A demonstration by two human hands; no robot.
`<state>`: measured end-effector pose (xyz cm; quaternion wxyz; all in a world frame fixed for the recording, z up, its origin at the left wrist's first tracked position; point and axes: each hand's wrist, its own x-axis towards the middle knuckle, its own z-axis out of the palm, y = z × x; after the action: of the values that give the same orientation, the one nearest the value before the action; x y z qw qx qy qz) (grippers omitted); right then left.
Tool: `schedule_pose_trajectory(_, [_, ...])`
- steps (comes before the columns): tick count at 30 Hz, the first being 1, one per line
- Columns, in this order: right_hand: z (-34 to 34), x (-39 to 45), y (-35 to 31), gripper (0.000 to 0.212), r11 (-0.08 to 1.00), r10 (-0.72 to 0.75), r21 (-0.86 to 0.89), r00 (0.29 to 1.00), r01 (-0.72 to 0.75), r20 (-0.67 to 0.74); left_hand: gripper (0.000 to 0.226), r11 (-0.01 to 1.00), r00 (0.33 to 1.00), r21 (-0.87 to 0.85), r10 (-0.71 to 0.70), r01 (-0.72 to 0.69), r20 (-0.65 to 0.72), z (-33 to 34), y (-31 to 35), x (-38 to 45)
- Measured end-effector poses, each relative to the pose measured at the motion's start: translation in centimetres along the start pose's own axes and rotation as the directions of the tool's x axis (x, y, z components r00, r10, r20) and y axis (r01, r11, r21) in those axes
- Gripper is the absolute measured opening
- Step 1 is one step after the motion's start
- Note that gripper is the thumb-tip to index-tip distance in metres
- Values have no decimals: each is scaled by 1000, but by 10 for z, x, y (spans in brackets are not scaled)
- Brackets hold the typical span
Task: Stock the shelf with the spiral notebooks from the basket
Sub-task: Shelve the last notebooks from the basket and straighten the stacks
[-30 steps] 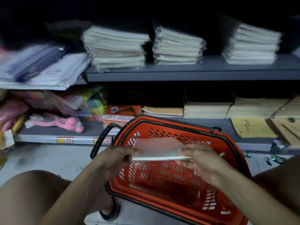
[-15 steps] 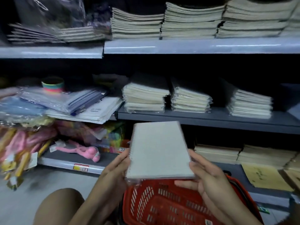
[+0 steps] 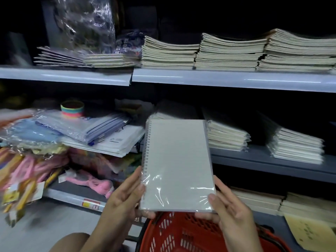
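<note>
Item: spiral notebook [image 3: 177, 164], shrink-wrapped, wire binding on its left side, blank face to camera. Location: centre of the frame, held upright above the red basket [image 3: 183, 233], in front of the middle shelf [image 3: 263, 160].

Held by: left hand [image 3: 125, 199], fingers along the lower left edge by the coil, thumb under the bottom corner; right hand [image 3: 229, 206], thumb on the lower right corner, fingers behind. Both hands are closed on the notebook at its lower end only; the upper part stands unsupported.

Destination (judged): the wrapped stack [image 3: 163, 115] directly behind the notebook on the middle shelf, partly hidden by it; similar wrapped stacks [image 3: 227, 137] and [image 3: 296, 148] lie to the right.

Handling advice: lay the notebook flat before entry, coil turned the same way as the stack below, and slide it on top rather than dropping it. The film looks slick, so a firm pinch at both corners seems wise.

Edges and room:
- Upper shelf [image 3: 218, 79] lip overhangs the middle bay; the opening beneath is dark, its height hard to judge.
- Loose plastic folders [image 3: 81, 130] jut out at centre left, near the notebook's coil side; the wire could snag their wrapping.
- Rainbow ring [image 3: 72, 109] sits on those folders, well apart.
- Basket rim lies just below the hands; open air lies between it and the shelf front.
</note>
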<state>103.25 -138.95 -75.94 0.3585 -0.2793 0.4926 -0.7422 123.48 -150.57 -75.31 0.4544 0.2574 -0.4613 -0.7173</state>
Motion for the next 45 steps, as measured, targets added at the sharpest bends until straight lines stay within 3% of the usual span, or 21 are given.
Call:
schedule_pose_trajectory(7, [32,76,-29,44,1000,4,-7,1000,-4,0,45,999,999,-9,37,-37,-6,16,35,77])
schedule_pose_trajectory(15, [60,149,-39,38,997,77,12,997,-77,15,43,994,981,9,107,-106,-160,30,62,144])
schedule_pose_trajectory(18, [47,145,-31,45,990,-12,-141,996,25,90,62,973,981,177,168,-150,-97,24,58,128])
schedule_pose_trajectory(20, [37,141,-22,45,976,-51,-207,993,73,109,57,935,973,308,214,-179,-86,23,52,117])
schedule_pose_trajectory(26, [31,146,-9,30,974,-130,-195,991,119,-43,40,938,932,284,272,-201,-238,27,40,127])
schedule_pose_trajectory(28, [38,153,-10,28,973,-152,-189,984,132,-92,37,929,926,305,290,-211,-241,30,41,139])
schedule_pose_trajectory(33, [57,191,-17,32,977,-151,-176,975,122,-164,33,799,873,549,428,-244,-235,37,44,187])
schedule_pose_trajectory(45, [75,237,-9,36,965,-177,-230,957,123,-228,43,790,841,556,467,-259,-272,38,33,248])
